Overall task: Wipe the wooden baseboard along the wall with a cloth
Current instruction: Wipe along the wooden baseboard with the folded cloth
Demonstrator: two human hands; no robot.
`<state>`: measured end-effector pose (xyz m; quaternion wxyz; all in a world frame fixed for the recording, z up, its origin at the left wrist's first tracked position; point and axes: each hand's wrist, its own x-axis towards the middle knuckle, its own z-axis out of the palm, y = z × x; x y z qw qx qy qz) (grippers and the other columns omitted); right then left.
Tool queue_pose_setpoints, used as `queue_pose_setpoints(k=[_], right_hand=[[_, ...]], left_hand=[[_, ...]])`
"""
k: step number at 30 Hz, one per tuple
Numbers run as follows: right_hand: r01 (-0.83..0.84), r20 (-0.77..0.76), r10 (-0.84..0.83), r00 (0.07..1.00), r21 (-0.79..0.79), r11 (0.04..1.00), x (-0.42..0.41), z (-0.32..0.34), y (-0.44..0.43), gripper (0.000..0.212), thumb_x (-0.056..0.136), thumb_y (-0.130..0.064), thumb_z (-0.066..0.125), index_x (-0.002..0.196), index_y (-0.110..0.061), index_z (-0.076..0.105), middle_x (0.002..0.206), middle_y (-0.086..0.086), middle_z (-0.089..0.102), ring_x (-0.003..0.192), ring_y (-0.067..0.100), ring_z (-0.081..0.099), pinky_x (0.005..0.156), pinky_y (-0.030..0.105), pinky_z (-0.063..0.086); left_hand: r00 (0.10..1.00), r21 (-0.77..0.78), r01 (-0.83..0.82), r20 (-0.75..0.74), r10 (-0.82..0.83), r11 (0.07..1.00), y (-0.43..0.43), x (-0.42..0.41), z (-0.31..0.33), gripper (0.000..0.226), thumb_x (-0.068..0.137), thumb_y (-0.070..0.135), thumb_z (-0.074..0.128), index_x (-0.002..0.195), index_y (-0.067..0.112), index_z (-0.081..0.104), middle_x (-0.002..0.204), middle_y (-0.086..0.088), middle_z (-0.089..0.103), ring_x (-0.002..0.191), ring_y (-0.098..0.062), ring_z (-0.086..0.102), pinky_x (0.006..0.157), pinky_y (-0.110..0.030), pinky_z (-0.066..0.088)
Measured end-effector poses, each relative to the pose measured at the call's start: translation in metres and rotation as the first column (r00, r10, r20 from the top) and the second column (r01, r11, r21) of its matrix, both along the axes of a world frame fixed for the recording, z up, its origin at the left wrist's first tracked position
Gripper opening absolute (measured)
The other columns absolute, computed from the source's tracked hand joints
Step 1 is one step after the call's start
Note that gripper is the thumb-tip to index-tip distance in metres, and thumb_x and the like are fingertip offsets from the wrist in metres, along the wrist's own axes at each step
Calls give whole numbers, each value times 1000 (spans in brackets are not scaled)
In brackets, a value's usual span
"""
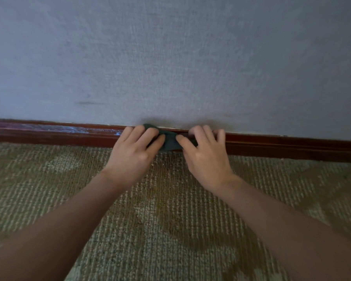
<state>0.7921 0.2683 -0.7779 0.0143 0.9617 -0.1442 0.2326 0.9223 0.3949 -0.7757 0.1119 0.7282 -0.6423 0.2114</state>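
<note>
Cloth [169, 141] pinched onto baseboard [292, 146] by both grips
Board's laid left-right; cloth's flanked evenly by left grip [134, 153], right grip [206, 157].

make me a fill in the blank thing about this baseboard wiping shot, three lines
1. The left hand and the right hand both hold a dark green ____ against the wooden baseboard.
2. The floor below the baseboard is covered in ____.
3. A bluish glare lies on the baseboard on the person's ____ side.
Missing words: cloth; carpet; left.
</note>
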Motion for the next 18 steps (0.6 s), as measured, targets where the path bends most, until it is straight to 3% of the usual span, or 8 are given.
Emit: queue_pose_setpoints(k=[3, 7, 11, 15, 18], right_hand=[[-15, -35, 14, 999, -27, 1000, 5, -4, 3, 41, 60, -1, 81, 99, -7, 68, 85, 14, 60, 77, 28, 57, 68, 39, 33], [12, -28, -11, 1000, 14, 1000, 7, -4, 8, 41, 59, 0, 80, 98, -6, 70, 83, 14, 60, 76, 28, 58, 66, 38, 39], [34, 14, -34, 999, 51, 998, 12, -1, 14, 35, 60, 1, 79, 94, -4, 69, 81, 16, 57, 75, 31, 57, 65, 39, 39], [5, -37, -6, 999, -12, 1000, 11, -2, 8, 42, 57, 5, 78, 97, -2, 69, 82, 19, 58, 75, 32, 58, 66, 38, 26], [4, -62, -6, 998, -40, 999, 9, -5, 5, 45, 57, 4, 78, 100, -2, 68, 83, 18, 59, 73, 31, 58, 65, 37, 23]], left_hand=[[1000, 39, -12, 0, 12, 999, 6, 4, -4, 29, 83, 3, 45, 96, -4, 70, 89, -20, 65, 74, -32, 57, 64, -40, 38], [991, 14, -68, -113, 69, 998, 5, -2, -8, 30, 82, 2, 43, 95, -4, 70, 86, -19, 64, 77, -29, 46, 65, -35, 29], [993, -45, -72, -102, 67, 996, 5, 1, -5, 27, 81, 1, 47, 94, -3, 70, 84, -19, 63, 78, -28, 41, 65, -36, 29], [961, -37, -123, -254, 110, 992, -1, -6, -6, 28, 80, 4, 46, 91, -2, 71, 83, -18, 63, 73, -31, 56, 63, -36, 32], [957, 2, -112, -268, 109, 994, 0, -6, -7, 28, 79, 4, 46, 91, -2, 71, 84, -18, 63, 73, -32, 59, 65, -34, 30]])
